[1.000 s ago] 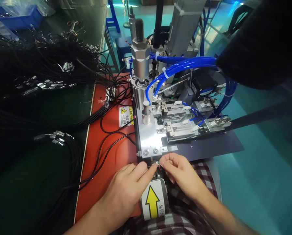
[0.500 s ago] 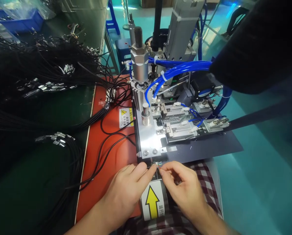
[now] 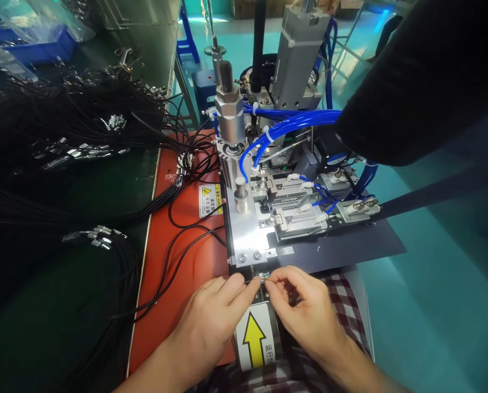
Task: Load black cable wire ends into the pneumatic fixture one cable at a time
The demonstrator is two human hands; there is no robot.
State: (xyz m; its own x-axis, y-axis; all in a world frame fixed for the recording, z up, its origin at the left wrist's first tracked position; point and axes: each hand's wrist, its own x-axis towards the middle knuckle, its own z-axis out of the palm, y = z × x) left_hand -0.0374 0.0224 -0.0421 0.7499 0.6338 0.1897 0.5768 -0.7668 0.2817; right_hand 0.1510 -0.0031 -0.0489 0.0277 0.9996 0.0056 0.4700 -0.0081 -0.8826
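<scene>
My left hand [image 3: 213, 319] rests on the orange mat [image 3: 182, 262] and pinches the end of a thin black cable [image 3: 170, 273] at the front edge of the metal fixture plate [image 3: 248, 234]. My right hand [image 3: 305, 311] meets it from the right, fingertips pinched on the small wire tips [image 3: 262, 280] at that cable's end. Both sets of fingertips almost touch, just above a white label with a yellow arrow [image 3: 255, 338]. The wire tips are tiny and partly hidden by my fingers.
Behind the plate stands a pneumatic machine with a steel cylinder [image 3: 228, 117], blue air hoses [image 3: 293, 117] and small clamps [image 3: 297, 218]. Bundles of black cables with metal ends [image 3: 76, 150] cover the dark table on the left. A dark blurred shape [image 3: 424, 76] hangs at the upper right.
My right hand has slid slightly left and down, closing its fingers tighter onto the wire tips. My left hand has hardly moved. The view has tilted a little.
</scene>
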